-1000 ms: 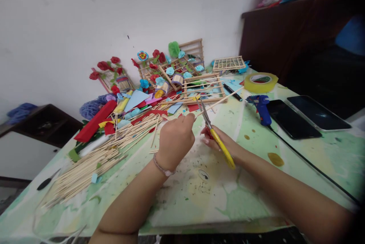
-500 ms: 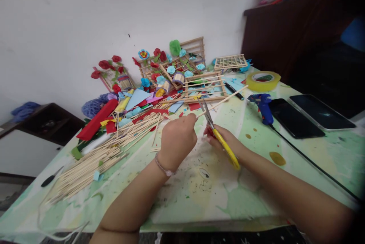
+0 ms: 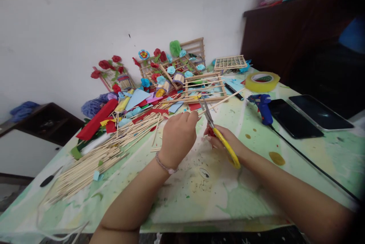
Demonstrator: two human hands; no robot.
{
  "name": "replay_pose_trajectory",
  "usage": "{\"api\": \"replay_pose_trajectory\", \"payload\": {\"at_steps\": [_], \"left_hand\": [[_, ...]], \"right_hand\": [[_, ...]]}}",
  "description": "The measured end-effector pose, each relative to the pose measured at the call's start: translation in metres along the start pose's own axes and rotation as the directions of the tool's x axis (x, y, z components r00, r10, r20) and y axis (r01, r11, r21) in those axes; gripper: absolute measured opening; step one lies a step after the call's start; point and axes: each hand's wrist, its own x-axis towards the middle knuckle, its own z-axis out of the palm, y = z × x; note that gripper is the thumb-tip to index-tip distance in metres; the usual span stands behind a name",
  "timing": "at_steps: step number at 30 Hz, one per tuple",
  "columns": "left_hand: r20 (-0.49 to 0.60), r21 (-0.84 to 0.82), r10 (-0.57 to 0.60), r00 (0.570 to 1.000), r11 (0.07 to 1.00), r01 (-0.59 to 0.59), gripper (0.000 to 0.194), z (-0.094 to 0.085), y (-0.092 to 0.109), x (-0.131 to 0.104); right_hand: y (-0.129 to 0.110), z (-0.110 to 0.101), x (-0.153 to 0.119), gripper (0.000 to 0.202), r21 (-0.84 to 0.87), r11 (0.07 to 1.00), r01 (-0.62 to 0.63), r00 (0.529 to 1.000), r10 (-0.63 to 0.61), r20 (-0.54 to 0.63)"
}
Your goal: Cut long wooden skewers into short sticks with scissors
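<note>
My left hand (image 3: 180, 134) is closed around one end of a thin wooden stick (image 3: 225, 100), which slants up to the right. The stick passes between the blades of a pair of scissors (image 3: 225, 146) with yellow handles. Those scissors are held in my right hand (image 3: 225, 137), their blades pointing up and away. Beyond both hands lies a small stick frame (image 3: 204, 99). Left of my left hand, a heap of loose wooden sticks (image 3: 88, 171) is spread over the table.
A blue glue gun (image 3: 264, 109) with a black cord, two phones (image 3: 296, 118) (image 3: 321, 111) and a roll of tape (image 3: 262, 81) lie on the right. Red paper flowers (image 3: 105, 64), paper scraps and stick frames crowd the back of the table (image 3: 256, 194) by the wall.
The far end of the stick has dipped slightly and drawn back a little toward the left. My hands and the scissors have hardly moved.
</note>
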Motion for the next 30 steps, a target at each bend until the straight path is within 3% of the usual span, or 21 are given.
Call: {"api": "replay_pose_trajectory", "payload": {"at_steps": [8,14,21,30], "left_hand": [[-0.091,0.013,0.037,0.995,0.999,-0.036,0.013,0.007,0.001,-0.003],[-0.134,0.055,0.074,0.988,0.996,-0.067,0.012,0.007,0.003,-0.004],[-0.175,0.042,0.100,0.980,0.995,-0.094,0.016,0.003,0.001,-0.004],[-0.210,0.001,0.099,0.973,0.995,-0.101,0.015,0.005,0.002,-0.006]], "right_hand": [[-0.010,0.001,-0.005,0.037,0.081,0.997,0.015,0.997,-0.022,0.079],[-0.006,0.001,-0.003,0.031,0.101,0.995,0.016,0.999,-0.021,0.050],[0.000,-0.002,-0.002,0.010,0.060,0.996,0.070,0.997,-0.072,0.027],[-0.007,-0.004,-0.004,0.013,-0.033,0.999,0.033,0.999,-0.033,-0.008]]}}
